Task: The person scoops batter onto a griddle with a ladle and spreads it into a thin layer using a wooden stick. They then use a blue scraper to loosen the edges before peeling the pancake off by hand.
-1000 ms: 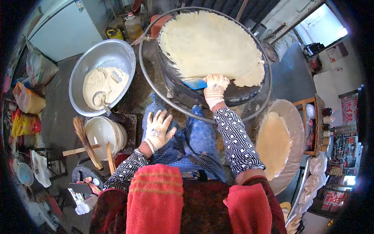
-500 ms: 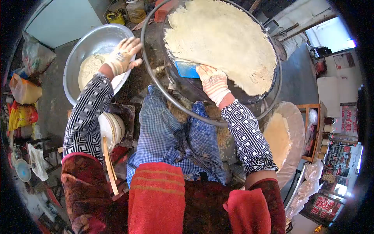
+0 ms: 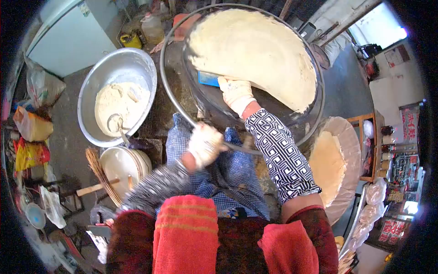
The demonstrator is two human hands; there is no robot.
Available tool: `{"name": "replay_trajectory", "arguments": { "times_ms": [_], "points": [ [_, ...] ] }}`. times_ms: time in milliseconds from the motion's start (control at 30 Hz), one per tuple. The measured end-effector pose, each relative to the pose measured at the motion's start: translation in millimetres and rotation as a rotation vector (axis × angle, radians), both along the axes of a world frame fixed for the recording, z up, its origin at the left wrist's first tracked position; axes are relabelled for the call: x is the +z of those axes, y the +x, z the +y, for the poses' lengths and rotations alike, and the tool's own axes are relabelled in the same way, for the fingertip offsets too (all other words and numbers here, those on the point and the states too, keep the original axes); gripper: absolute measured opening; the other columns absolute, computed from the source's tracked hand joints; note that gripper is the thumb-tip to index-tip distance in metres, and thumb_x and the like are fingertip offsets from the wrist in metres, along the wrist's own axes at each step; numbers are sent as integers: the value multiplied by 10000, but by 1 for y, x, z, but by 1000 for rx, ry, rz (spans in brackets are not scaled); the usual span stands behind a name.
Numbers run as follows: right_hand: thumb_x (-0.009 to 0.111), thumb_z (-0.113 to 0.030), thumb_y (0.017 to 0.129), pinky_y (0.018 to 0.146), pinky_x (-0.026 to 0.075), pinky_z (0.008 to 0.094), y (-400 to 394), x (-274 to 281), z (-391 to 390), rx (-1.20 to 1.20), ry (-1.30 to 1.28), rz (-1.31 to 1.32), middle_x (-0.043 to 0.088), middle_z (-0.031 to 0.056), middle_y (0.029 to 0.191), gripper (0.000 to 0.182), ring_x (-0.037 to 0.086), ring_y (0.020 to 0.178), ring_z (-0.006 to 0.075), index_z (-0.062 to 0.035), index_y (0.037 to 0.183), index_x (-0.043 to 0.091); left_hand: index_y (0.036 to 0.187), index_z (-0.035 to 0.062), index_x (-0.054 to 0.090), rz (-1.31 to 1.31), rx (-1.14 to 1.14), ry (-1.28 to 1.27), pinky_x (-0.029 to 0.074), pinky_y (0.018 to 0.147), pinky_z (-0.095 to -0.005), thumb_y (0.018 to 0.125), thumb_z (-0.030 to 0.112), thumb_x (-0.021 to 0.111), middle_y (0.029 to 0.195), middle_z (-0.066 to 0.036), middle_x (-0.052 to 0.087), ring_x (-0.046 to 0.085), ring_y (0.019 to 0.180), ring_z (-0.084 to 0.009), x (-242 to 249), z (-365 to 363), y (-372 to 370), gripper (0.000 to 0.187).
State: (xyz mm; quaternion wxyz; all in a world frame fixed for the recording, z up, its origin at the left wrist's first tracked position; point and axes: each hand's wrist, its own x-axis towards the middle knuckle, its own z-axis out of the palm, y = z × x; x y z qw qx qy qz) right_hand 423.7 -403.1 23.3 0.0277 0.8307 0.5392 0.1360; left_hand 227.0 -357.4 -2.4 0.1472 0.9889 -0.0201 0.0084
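Note:
My right hand point(image 3: 237, 96), in a pale work glove, is closed on a blue scraper point(image 3: 209, 78). The scraper lies at the near edge of a thin batter sheet point(image 3: 251, 45) spread over a round dark griddle point(image 3: 283, 102). A metal hoop point(image 3: 171, 91) surrounds the griddle. My left hand point(image 3: 205, 144), gloved too, is smeared by motion over the front of the hoop; its fingers cannot be made out. Left of the griddle, a metal basin point(image 3: 85, 109) holds pale batter point(image 3: 107, 100) and a ladle point(image 3: 116, 123).
A white bucket point(image 3: 118, 157) stands below the basin, with a straw brush point(image 3: 98, 171) against it. At the right, a finished pale flatbread point(image 3: 326, 160) rests on plastic sheeting point(image 3: 349, 182). Several plastic bags point(image 3: 34, 125) line the left side.
My left hand has moved from over the basin down and right to the hoop's front. The right hand and scraper have shifted slightly left, and the batter sheet looks smoother.

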Motion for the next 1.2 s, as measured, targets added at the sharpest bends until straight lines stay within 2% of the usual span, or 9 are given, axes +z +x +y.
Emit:
{"name": "replay_trajectory", "arguments": {
  "times_ms": [200, 433, 567, 800, 867, 933, 1033, 1133, 1200],
  "points": [
    [429, -178, 909, 801, 507, 432, 16, 0, 15, -67, -26, -42, 650, 134, 1100, 295, 635, 1027, 247, -47, 1135, 566, 992, 50, 615, -449, -234, -466, 426, 882, -461, 757, 316, 643, 967, -154, 603, 575, 942, -319, 16, -123, -33, 355],
    [423, -170, 911, 878, 482, 404, 20, 17, 23, -191, -148, 55, 628, 115, 1186, 325, 629, 1063, 245, -70, 1191, 555, 1043, 2, 586, -620, 149, -383, 500, 769, -438, 772, 20, 610, 958, -165, 605, 597, 845, -339, 30, 60, -55, 272],
    [437, -166, 907, 864, 487, 394, 19, 25, 19, -202, -139, 63, 637, 108, 1155, 302, 631, 1054, 239, -77, 1167, 561, 1174, -25, 554, -594, 307, -601, 452, 942, -374, 980, 191, 440, 1098, -185, 598, 572, 1016, -326, 11, 174, -40, 312],
    [463, -158, 895, 818, 499, 401, 25, 33, 16, -209, -103, 73, 674, 92, 1042, 256, 657, 981, 245, -87, 1113, 577, 1210, 73, 571, -231, -170, 514, 226, 1132, -488, 908, 404, 497, 1276, -177, 527, 388, 1323, -332, 22, 200, 19, 454],
    [461, -153, 895, 802, 504, 406, 26, 32, 16, -226, -106, 61, 684, 89, 1000, 245, 664, 953, 252, -91, 1098, 582, 989, 124, 647, 496, -230, 573, 176, 1154, -495, 805, 451, 582, 1056, -124, 589, 493, 1162, -325, 47, 144, 37, 381],
    [459, -150, 895, 791, 508, 413, 26, 35, 14, -208, -98, 86, 684, 99, 1006, 245, 667, 953, 255, -94, 1101, 580, 818, 144, 664, -62, -176, 369, 349, 1001, -518, 699, 512, 681, 884, -85, 613, 566, 968, -302, 0, 105, 5, 388],
    [454, -148, 898, 773, 515, 426, 23, 39, 16, -199, -87, 117, 685, 120, 1016, 246, 671, 952, 261, -97, 1106, 575, 793, 105, 661, 33, 8, 104, 391, 891, -502, 707, 511, 701, 783, -113, 595, 577, 838, -316, 9, -9, -5, 416],
    [449, -149, 901, 765, 520, 435, 23, 46, 20, -225, -164, 112, 685, 136, 1026, 248, 675, 952, 266, -92, 1111, 569, 768, 65, 636, -270, 55, -118, 379, 938, -479, 788, 383, 639, 880, -137, 602, 558, 945, -330, -4, -114, -7, 318],
    [443, -150, 903, 774, 519, 439, 21, 50, 20, -207, -199, 131, 681, 141, 1043, 261, 673, 962, 272, -80, 1123, 565, 1136, 62, 576, -55, -287, -294, 309, 1064, -479, 829, 356, 611, 1187, -157, 557, 470, 1208, -323, 3, -145, -41, 427]
  ]
}}
